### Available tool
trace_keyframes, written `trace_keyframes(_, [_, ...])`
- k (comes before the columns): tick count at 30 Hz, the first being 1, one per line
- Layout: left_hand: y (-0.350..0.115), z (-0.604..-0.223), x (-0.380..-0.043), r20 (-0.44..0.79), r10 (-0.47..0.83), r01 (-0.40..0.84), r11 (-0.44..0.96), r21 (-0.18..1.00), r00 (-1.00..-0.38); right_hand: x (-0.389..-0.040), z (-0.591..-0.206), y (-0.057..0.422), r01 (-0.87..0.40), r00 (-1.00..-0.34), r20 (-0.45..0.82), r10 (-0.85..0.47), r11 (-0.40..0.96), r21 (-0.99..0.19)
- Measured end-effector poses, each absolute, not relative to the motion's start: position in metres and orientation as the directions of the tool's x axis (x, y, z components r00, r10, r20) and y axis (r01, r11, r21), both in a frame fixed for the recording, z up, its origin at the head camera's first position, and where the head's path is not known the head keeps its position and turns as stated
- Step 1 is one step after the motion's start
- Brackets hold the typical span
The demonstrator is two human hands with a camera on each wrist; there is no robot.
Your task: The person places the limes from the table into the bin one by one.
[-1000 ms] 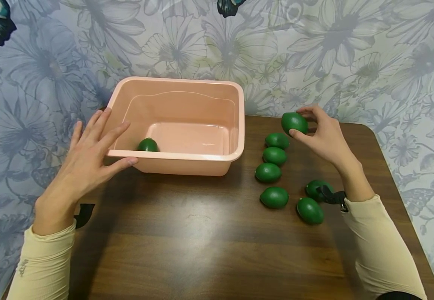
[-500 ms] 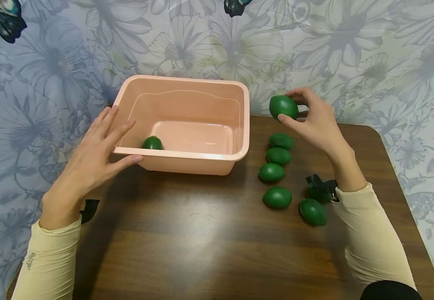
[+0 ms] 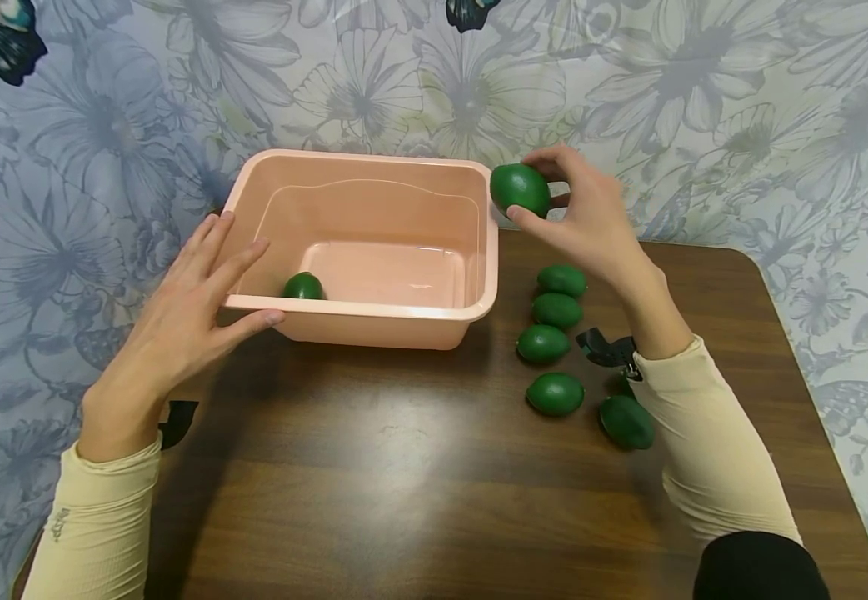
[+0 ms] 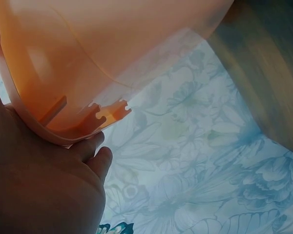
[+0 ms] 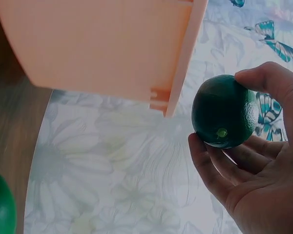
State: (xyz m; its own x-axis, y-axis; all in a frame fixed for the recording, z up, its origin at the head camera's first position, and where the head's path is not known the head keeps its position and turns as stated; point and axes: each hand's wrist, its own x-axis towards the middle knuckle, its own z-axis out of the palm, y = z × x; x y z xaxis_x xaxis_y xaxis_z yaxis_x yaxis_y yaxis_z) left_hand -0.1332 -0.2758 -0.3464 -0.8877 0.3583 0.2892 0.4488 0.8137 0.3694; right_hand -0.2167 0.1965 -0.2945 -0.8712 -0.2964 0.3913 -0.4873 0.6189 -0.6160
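Since a second earlier, the right hand (image 3: 591, 212) had lifted its green lime (image 3: 520, 189) off the row and carried it leftward, up to the far right corner of the pink tub (image 3: 362, 312). Thumb and fingertips pinched the fruit, which hung in the air just beside the rim and not yet over the opening. The left hand (image 3: 187, 321) lay spread and steady against the tub's near left corner, fingers straight along the rim.

By the look of it, the carry was midway: the next move called for a little more leftward travel to clear the rim before the fingers loosened. One lime (image 3: 303, 286) already sat inside the tub, against its near wall.

Five more limes (image 3: 555, 393) lay on the dark wooden surface (image 3: 404, 483) to the right of the tub, four in a loose row and one nearer the right sleeve. Behind stood a wall covered in pale blue-grey flowers with dark butterflies.
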Motion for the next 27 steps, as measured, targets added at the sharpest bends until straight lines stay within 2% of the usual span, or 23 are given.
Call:
trace_keyframes(12, [-0.276, -0.347, -0.135, 0.296, 0.361, 0.454, 0.812, 0.367, -0.884, -0.231, -0.295, 0.16, -0.55, -0.835, 0.403, -0.375, 0.574, -0.607])
trace_keyframes(22, [-0.275, -0.348, -0.134, 0.311, 0.368, 0.468, 0.804, 0.368, -0.876, -0.227, -0.302, 0.162, -0.558, -0.829, 0.395, -0.397, 0.532, -0.637])
trace_keyframes(27, [-0.275, -0.348, -0.134, 0.313, 0.365, 0.466, 0.804, 0.369, -0.877, -0.221, -0.306, 0.172, -0.529, -0.847, 0.374, -0.379, 0.529, -0.663])
